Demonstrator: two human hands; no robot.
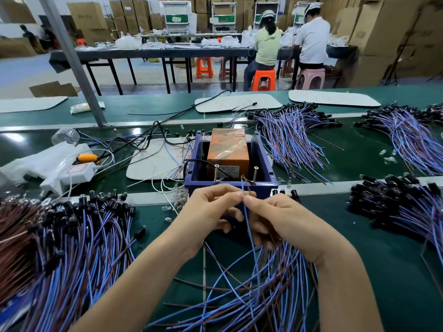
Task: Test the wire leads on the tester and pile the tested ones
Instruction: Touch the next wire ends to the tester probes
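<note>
- Green conveyor belt (383,271) carries heaps of wire leads (72,248) on the left, right and far side.
- Tester (227,149), an orange unit in a blue box, sits at centre.
- Left hand (211,212) and right hand (275,219) both pinch one wire lead (242,189) just on the near side of the tester.

Just in front of the tester (227,152), the left hand (208,212) and right hand (285,219) pinch one lead (247,219). Its blue and brown ends rise near the tester's two screws (255,174). Piles (72,236) of leads cover the desk (383,259) left, right and in front of the tester.
</note>
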